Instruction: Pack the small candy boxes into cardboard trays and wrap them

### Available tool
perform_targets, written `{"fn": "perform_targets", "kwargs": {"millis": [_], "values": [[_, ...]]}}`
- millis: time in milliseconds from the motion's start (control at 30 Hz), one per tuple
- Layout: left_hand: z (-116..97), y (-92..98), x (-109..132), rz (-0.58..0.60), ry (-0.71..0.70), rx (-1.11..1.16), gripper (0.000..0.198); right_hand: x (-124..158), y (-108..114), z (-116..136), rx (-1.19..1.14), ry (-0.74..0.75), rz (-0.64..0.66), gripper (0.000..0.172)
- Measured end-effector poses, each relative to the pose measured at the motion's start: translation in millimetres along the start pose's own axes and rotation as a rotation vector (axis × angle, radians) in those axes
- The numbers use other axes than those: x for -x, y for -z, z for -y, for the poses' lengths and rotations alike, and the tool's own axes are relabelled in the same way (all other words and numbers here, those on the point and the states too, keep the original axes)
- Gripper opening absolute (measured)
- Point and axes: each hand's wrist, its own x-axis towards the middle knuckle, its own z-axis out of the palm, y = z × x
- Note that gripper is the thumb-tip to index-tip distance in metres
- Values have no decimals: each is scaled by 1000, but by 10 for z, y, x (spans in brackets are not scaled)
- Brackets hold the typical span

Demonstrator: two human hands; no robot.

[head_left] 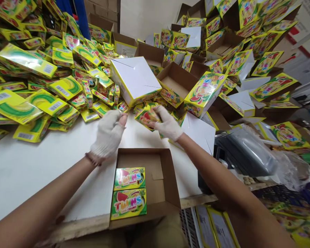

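Observation:
My right hand, in a white fingerless glove, grips a small yellow-green candy box with watermelon art, slightly blurred. Level with it on the left, my left hand, gloved alike, has thumb and fingers pinched together beside the pile of small boxes; what they hold, if anything, is hidden. Below both hands an open brown carton rests at the table's front edge. Inside its left side two candy boxes lie flat, lettered TWINS: an upper one and a lower one.
A larger carton sits bottom up behind my hands. Many printed cartons are stacked at the right and back. Clear plastic wrap lies at the right. The white table has its edge near me.

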Motion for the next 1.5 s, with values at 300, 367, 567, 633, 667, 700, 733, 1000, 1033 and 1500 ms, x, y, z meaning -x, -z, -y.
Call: {"fn": "perform_targets", "kwargs": {"millis": [300,367,567,633,667,700,733,1000,1033,1500], "values": [[-740,165,1303,711,-282,-696,36,1012,-20,343,-332,-210,286,64],[-725,107,1349,780,-261,-740,40,1076,-143,349,-197,-223,281,56],[-735,100,1397,830,-116,-733,39,1089,-419,323,124,-274,213,45],[-752,101,1408,814,-75,-713,40,1041,-445,319,201,-330,276,41],[-761,101,1407,818,-65,-702,40,1015,-446,325,236,-369,313,40],[-770,102,1401,828,-56,-692,40,995,-443,336,273,-405,344,41],[-780,104,1391,841,-47,-684,41,982,-440,349,305,-432,361,41],[-834,148,1322,902,34,-622,50,1068,-567,397,288,-595,118,46],[-824,151,1332,894,27,-617,52,1055,-588,398,297,-598,108,45],[-736,129,1389,779,-50,-579,49,985,-781,293,339,-675,-38,45]]}}
